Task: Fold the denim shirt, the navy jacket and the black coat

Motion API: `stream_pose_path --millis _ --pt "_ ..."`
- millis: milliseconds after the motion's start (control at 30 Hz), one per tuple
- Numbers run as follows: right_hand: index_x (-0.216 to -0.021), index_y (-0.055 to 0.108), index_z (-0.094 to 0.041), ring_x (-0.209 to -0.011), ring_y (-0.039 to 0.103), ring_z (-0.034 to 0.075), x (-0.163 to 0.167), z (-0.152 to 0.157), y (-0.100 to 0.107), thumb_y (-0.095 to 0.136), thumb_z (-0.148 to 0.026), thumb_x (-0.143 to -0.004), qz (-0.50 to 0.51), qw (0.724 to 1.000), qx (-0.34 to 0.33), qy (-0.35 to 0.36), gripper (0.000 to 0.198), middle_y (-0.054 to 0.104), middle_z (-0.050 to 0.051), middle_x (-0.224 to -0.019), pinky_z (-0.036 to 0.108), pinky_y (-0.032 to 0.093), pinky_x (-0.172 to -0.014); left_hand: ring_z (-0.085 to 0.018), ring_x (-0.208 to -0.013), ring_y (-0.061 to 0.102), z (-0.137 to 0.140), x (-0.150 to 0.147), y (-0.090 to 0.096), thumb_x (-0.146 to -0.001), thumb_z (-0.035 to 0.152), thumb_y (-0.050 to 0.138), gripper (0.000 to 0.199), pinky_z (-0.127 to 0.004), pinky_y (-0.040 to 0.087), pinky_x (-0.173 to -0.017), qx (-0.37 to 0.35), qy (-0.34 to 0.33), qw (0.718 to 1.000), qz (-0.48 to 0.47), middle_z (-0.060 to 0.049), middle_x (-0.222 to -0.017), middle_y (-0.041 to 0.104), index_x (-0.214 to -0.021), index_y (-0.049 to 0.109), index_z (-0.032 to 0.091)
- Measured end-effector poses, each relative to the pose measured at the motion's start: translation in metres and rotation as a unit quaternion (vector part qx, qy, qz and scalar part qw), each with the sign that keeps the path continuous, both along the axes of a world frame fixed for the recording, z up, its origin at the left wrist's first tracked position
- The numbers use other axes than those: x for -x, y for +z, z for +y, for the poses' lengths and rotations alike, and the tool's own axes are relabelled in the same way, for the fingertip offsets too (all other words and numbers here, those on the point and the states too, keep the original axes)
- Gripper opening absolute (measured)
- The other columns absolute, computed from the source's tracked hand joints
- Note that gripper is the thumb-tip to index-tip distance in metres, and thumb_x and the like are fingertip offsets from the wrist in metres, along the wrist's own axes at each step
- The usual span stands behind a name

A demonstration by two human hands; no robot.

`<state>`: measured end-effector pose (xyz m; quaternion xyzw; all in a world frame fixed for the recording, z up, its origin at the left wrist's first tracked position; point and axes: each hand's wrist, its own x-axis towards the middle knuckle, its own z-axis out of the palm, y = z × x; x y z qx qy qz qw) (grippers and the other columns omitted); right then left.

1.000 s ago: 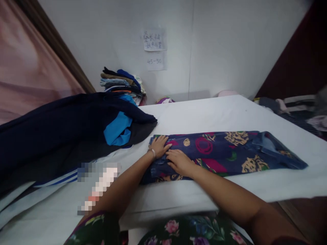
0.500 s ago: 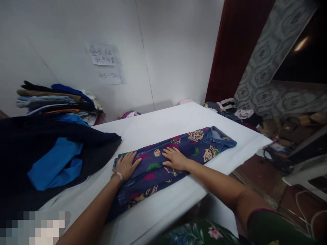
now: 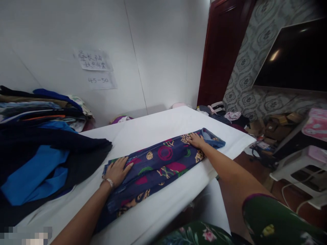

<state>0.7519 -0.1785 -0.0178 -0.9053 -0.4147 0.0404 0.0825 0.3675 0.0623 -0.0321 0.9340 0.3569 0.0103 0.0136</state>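
A dark blue denim shirt (image 3: pixel 166 160) with magenta, green and tan prints lies folded into a long strip across the white table. Its collar is at the far right end, and its near left end hangs toward the table's front edge. My left hand (image 3: pixel 119 170), with a bracelet at the wrist, rests flat on the shirt's left end, fingers spread. Close to the collar, my right hand (image 3: pixel 196 140) lies flat on the cloth, its fingers stretched out. Neither hand grips the fabric.
The white table (image 3: pixel 153 127) stands against a wall bearing handwritten paper signs (image 3: pixel 94 63). Dark and bright blue garments (image 3: pixel 38 173) lie at the left, before a stack of folded clothes (image 3: pixel 43 105). At the right are a white plastic stool (image 3: pixel 293 170), cardboard boxes (image 3: pixel 273 127) and more clothes.
My right hand has slid right along the shirt, from its middle to near the collar. My left hand stays on the left end. The view has turned to the right.
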Motion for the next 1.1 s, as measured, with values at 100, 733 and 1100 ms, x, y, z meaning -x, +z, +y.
stream_pose_path --millis 100,733,1100 --pt "-0.141 0.037 -0.016 -0.14 0.02 0.03 -0.013 -0.007 -0.009 0.028 -0.057 -0.093 0.012 1.0 0.008 -0.011 0.064 0.026 0.015 -0.152 0.056 0.019 -0.108 -0.024 -0.138 0.032 -0.001 -0.001 0.001 -0.09 0.046 0.031 0.06 -0.044 0.023 -0.112 0.004 0.005 1.0 0.002 -0.009 -0.147 0.041 -0.141 0.041 0.016" --pt "-0.142 0.041 -0.021 -0.14 0.022 0.028 0.053 0.005 -0.014 0.024 -0.052 -0.096 -0.087 0.991 -0.02 0.102 0.058 0.031 0.012 -0.151 0.053 0.014 -0.111 -0.025 -0.136 0.033 -0.015 -0.002 0.003 -0.092 0.053 0.031 0.06 -0.044 0.021 -0.112 0.039 0.014 0.998 -0.045 -0.01 -0.146 0.042 -0.14 0.041 0.019" --pt "-0.145 0.036 -0.023 -0.141 0.022 0.027 0.109 0.021 0.0 0.03 -0.058 -0.092 0.02 0.97 -0.019 0.24 0.063 0.029 0.01 -0.152 0.054 0.018 -0.111 -0.025 -0.141 0.025 -0.045 -0.007 0.034 -0.091 0.05 0.04 0.059 -0.047 0.02 -0.113 0.035 -0.017 0.997 -0.073 -0.01 -0.151 0.033 -0.141 0.039 0.019"
